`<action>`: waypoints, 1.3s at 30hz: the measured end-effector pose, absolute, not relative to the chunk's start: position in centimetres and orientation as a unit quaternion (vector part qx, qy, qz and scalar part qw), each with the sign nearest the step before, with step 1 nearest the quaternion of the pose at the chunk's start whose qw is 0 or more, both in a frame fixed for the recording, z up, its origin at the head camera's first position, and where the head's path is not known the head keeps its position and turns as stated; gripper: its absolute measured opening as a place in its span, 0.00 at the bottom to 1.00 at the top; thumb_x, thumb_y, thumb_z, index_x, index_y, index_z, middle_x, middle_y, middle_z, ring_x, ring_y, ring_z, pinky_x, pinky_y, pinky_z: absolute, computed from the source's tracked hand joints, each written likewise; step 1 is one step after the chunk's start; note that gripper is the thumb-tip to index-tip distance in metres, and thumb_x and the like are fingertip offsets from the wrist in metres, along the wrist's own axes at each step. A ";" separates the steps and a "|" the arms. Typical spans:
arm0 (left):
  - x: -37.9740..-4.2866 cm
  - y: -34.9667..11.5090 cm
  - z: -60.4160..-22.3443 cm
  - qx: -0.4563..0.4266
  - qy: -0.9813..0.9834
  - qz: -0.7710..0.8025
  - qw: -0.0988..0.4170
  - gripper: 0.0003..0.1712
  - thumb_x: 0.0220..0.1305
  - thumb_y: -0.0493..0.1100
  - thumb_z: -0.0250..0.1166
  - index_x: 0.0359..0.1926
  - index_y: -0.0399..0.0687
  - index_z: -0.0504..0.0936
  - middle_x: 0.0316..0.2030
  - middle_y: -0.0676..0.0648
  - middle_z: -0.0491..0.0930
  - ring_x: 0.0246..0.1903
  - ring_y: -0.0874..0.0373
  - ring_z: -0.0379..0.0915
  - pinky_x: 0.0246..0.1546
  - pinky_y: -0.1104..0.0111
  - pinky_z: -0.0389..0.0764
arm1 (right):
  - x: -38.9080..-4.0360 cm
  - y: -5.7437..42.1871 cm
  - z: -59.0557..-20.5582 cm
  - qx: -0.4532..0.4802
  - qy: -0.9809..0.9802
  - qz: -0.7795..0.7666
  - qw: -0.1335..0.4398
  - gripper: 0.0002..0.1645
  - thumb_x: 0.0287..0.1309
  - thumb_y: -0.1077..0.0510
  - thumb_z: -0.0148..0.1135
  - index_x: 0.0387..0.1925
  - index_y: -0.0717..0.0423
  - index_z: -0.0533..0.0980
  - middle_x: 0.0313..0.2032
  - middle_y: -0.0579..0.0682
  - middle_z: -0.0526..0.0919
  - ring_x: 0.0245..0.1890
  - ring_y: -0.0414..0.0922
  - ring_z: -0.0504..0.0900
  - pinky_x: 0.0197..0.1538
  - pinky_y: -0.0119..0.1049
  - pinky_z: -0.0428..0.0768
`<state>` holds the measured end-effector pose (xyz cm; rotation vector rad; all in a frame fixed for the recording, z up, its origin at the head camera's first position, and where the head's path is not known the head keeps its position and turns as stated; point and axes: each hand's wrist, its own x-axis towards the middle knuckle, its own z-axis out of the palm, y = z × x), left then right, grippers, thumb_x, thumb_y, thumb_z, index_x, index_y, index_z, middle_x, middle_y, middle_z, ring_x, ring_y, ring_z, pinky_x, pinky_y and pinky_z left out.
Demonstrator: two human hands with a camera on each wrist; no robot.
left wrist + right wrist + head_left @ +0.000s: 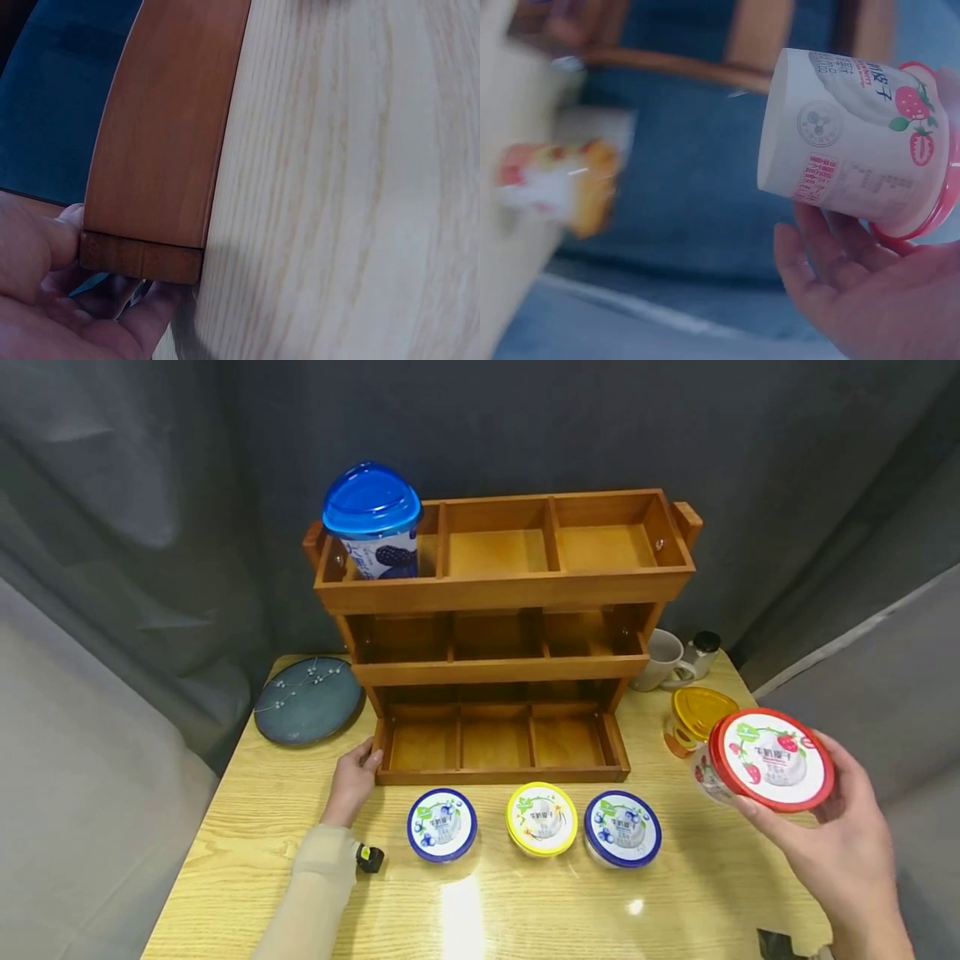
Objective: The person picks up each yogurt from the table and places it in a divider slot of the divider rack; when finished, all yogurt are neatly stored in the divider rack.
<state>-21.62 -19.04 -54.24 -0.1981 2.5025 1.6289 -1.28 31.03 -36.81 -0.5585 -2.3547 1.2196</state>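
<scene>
My right hand [847, 835] holds up a yogurt cup with a red lid [776, 760] and strawberry pictures, over the right side of the table. In the right wrist view the white cup [847, 127] is tipped on its side, with fingers [829, 251] wrapped about it. My left hand [352, 783] grips the front left corner of a three-tier wooden rack [502, 672]; its thumb and fingers [154, 315] lie round the end of the bottom tier. Two blue-lidded cups [442, 825] and a yellow-lidded cup [542, 818] stand in a row before the rack.
A tall blue-lidded tub [372, 518] sits in the top tier's left compartment. A dark blue plate [307, 700] lies left of the rack. To the right are a mug [660, 660], a black-capped jar [702, 653] and an orange-lidded tub [701, 714]. Grey curtains [495, 427] surround the table.
</scene>
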 end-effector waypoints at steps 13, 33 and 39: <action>-21.9 -19.1 -54.2 -0.061 0.822 0.563 0.059 0.27 0.78 0.40 0.51 0.72 0.33 0.63 0.66 0.32 0.67 0.65 0.41 0.65 0.63 0.54 0.71 | -5.9 25.3 -23.8 -0.001 -0.835 0.466 0.294 0.62 0.34 0.79 0.77 0.72 0.47 0.63 0.62 0.51 0.72 0.52 0.44 0.72 0.46 0.16 0.76; -21.4 -18.1 -54.6 -0.051 0.839 0.540 0.046 0.27 0.77 0.41 0.53 0.71 0.34 0.65 0.62 0.33 0.73 0.59 0.41 0.72 0.55 0.53 0.78 | -18.6 17.1 -14.2 0.123 -0.875 0.446 0.141 0.54 0.51 0.53 0.77 0.74 0.42 0.55 0.66 0.47 0.68 0.61 0.44 0.68 0.62 0.34 0.74; -21.4 -17.9 -54.9 -0.051 0.831 0.551 0.052 0.28 0.77 0.41 0.53 0.72 0.35 0.63 0.64 0.33 0.71 0.61 0.40 0.70 0.57 0.53 0.76 | -22.0 16.6 -14.4 0.112 -0.875 0.463 0.086 0.56 0.53 0.47 0.75 0.76 0.42 0.52 0.68 0.47 0.65 0.64 0.45 0.66 0.67 0.40 0.69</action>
